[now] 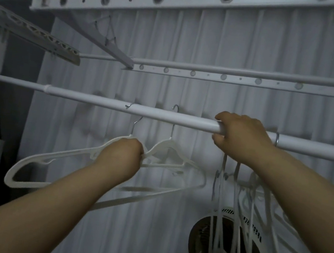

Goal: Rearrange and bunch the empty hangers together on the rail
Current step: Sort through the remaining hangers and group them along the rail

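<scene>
Dim room, pleated white curtain (173, 47) behind the rail (163, 117). Their left hand (121, 155) grips a slim white hanger (34, 163); right hand (241, 135) wraps the rail above the bunch (237, 200).

the left grip (122, 154) and right grip (244, 135) are bare

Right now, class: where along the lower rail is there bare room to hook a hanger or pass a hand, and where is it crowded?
Free: the rail from its left end to the first hook; a shorter gap between the second hook and the right hand. Crowded: the bunched hangers below that hand, and around the left hand gripping a hanger.
</scene>
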Demonstrator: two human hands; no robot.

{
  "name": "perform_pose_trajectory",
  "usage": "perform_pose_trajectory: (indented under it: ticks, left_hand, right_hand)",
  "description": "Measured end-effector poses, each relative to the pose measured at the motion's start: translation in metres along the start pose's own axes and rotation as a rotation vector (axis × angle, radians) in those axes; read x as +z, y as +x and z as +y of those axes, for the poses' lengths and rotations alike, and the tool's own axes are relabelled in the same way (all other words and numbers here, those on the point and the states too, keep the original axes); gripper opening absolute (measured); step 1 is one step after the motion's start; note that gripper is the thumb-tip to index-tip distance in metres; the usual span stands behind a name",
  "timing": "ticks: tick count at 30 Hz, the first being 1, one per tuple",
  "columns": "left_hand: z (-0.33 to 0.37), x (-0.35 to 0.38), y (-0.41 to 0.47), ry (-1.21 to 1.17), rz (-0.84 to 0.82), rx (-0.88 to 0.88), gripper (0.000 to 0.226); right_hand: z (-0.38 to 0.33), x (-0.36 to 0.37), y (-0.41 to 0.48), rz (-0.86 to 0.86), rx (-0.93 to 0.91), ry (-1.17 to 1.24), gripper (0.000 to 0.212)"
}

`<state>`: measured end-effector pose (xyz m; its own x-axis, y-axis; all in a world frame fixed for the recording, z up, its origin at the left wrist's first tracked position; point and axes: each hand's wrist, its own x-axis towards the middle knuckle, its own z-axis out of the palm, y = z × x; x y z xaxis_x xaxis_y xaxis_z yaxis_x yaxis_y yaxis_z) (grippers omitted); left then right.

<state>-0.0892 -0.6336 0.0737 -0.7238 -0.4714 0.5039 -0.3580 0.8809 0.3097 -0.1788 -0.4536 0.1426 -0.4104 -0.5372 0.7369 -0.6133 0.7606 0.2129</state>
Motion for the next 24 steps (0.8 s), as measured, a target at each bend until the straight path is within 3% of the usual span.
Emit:
perform_pose_trajectory:
  ticks: [6,10,16,22,24]
  left_hand:
    - [0.014,0.017,0.002,-0.001,-0.073,0.004,0.023]
    - [0.004,0.024,-0.025,0.007,-0.086,-0.022,0.022]
    - [-0.027,0.002,-0.087,0.039,-0.04,-0.106,0.024]
    - [-0.064,-0.043,-0.142,0.143,0.066,-0.124,0.021]
    - [-0.077,-0.057,-0.155,0.142,0.069,-0.13,0.022]
  right_hand:
    - [0.004,-0.004,-0.018,0.042,-0.098,-0.005,0.044]
    - [0.006,0.001,-0.032,0.255,-0.204,-0.064,0.037]
    - [-0.015,0.002,-0.038,0.247,-0.381,0.062,0.034]
    - [-0.069,-0.022,-0.043,-0.238,-0.422,0.445,0.046]
    - [-0.087,-0.028,-0.044,-0.277,-0.416,0.582,0.04]
